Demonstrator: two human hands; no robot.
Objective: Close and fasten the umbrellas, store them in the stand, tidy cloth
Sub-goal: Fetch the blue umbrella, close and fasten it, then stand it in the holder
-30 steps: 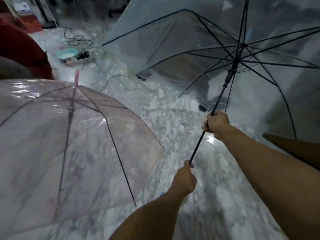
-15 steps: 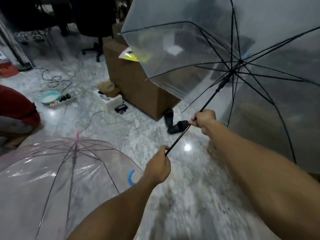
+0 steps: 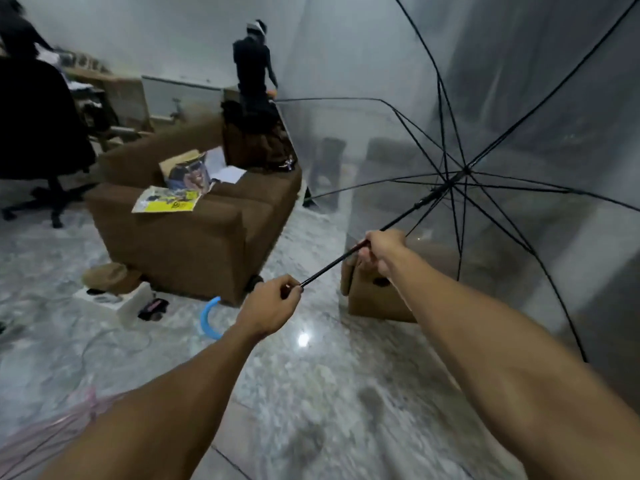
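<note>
Both hands on the open clear umbrella [image 3: 485, 109] w/ black ribs. Left hand [image 3: 268, 306] clenched round the bottom end of the black shaft [image 3: 332, 266], handle hidden inside the fist. Right hand [image 3: 382, 249] grips the same shaft further up, fingers curled round it, just beyond and to the right of the left hand. Shaft runs up and away from the right hand to the hub where the ribs meet; canopy fully spread, tilted on its side, filling the space above and right of both hands.

Blue curved handle [image 3: 209, 318] lies on the marble floor [image 3: 311, 393] just left of the left hand, apart from it. Pink-tinted plastic canopy [image 3: 52, 431] shows beside the left forearm, bottom corner, mostly out of frame. Cardboard box [image 3: 374, 299] on the floor under the right wrist. Brown sofa [image 3: 194, 244] beyond the left hand, w/ papers [image 3: 166, 202] on its arm.
</note>
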